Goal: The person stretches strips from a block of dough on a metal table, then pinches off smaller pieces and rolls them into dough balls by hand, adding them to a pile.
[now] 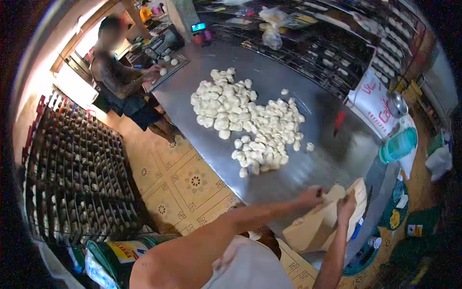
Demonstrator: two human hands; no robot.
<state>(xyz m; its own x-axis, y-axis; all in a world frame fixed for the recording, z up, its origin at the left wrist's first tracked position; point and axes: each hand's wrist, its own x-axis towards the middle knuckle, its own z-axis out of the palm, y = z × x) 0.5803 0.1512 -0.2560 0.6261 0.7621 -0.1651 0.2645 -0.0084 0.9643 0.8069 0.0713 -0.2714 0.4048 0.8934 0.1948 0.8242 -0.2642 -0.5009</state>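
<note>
A long pale slab of dough [308, 229] lies along the near end of the metal table, close to its edge. My right hand [345, 208] is closed on the upper part of this dough, fingers curled at its surface. Just left of it, my left hand [313, 196] is closed and slightly blurred; what its fingers hold, if anything, cannot be made out. A small flap or lump of dough [334, 193] shows between the two hands. Farther up the table, a broad heap of small dough pieces [264, 130] is spread in two joined clusters.
The metal table [211, 149] bears a red tool [340, 120] and a teal container [398, 146] at its right side. Across it, a person [120, 77] handles dough balls at a tray [168, 72]. A loaded rack [77, 168] stands left; green tubs [368, 253] sit low right.
</note>
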